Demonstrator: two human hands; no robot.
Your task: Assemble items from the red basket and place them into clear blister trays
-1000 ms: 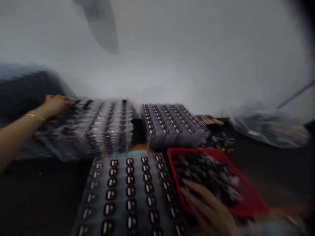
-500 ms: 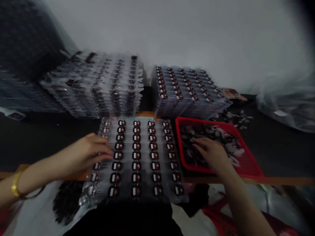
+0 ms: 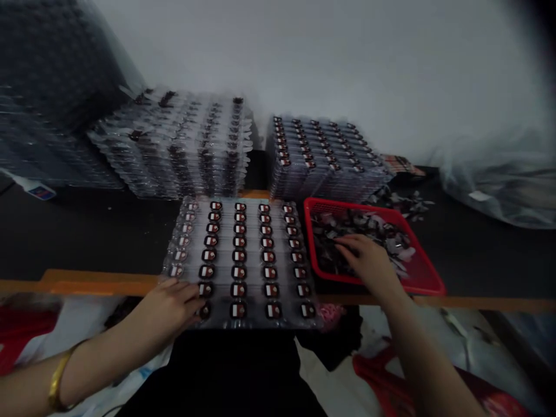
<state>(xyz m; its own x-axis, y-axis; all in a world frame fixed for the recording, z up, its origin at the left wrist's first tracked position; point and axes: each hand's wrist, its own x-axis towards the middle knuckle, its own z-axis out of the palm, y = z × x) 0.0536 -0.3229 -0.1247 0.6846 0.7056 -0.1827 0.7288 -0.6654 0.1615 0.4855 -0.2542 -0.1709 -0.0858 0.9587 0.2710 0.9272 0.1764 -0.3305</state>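
left hand (image 3: 169, 307), tray edge (image 3: 170, 255), right (image 3: 369, 260) in bin (image 3: 309, 231)

Stacked blister trays (image 3: 324, 159) blocked your right hand (image 3: 369, 260) beyond the red tray (image 3: 309, 231). Dark tabletop (image 3: 87, 231) offered passage on the left.

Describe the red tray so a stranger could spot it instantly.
On the dark table, find the two stacks of clear blister trays by the wall. In front of the right stack sits a shallow red tray heaped with loose dark and silvery pieces; unlike its clear neighbours it is opaque red, and the person's right hand rests in it.
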